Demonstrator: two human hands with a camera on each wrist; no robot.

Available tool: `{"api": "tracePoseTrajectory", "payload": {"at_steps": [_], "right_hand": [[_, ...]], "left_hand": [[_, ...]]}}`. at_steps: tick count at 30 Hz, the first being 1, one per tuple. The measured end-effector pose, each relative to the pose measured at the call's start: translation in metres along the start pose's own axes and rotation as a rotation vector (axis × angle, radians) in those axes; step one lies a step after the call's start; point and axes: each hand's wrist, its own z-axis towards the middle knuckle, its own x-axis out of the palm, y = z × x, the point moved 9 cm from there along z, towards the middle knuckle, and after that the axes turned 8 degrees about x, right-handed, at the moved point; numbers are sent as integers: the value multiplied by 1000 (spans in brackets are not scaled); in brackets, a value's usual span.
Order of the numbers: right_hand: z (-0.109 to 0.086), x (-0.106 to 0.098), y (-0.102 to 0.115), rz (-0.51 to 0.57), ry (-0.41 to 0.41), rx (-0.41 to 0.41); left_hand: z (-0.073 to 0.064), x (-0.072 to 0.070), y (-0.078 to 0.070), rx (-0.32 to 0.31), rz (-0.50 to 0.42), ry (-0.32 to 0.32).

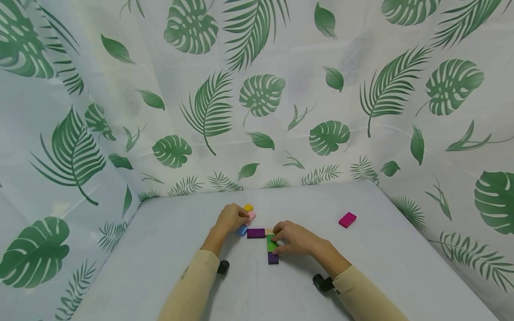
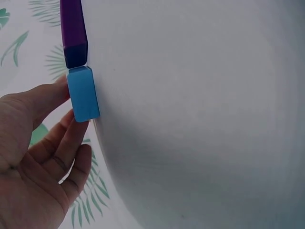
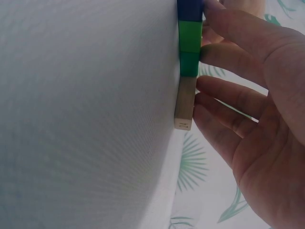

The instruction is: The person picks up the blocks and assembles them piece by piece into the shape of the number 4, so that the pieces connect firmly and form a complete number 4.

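My left hand (image 1: 233, 217) pinches around a blue block (image 2: 84, 94), thumb on one side and fingers partly hidden behind it. The blue block meets the end of a purple block (image 1: 255, 233). Beside those fingertips lie a pink block (image 1: 251, 216) and a yellow block (image 1: 248, 207). My right hand (image 1: 296, 238) is spread over a line of blocks with extended fingers touching their side. That line has a plain wooden block (image 3: 185, 102), green blocks (image 3: 189, 36) in two shades, and a dark purple block (image 1: 273, 258) at its near end.
A magenta block (image 1: 347, 220) lies alone on the right of the pale tabletop (image 1: 180, 236). White cloth walls with green leaf prints (image 1: 262, 95) enclose the back and sides. A dark camera piece sits by each wrist.
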Motion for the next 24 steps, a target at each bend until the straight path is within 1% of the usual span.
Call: {"api": "tracePoseTrajectory", "payload": {"at_steps": [6,16,24], "right_hand": [[0,0,-1,-1,-2,-3],[0,1,-1,0,4,-4],[0,0,0,-5,-1,-7]], "left_hand": [[0,1,2,-14,2,0],[-1,1,0,-28,15,11],[0,2,-3,-18,23,11]]}}
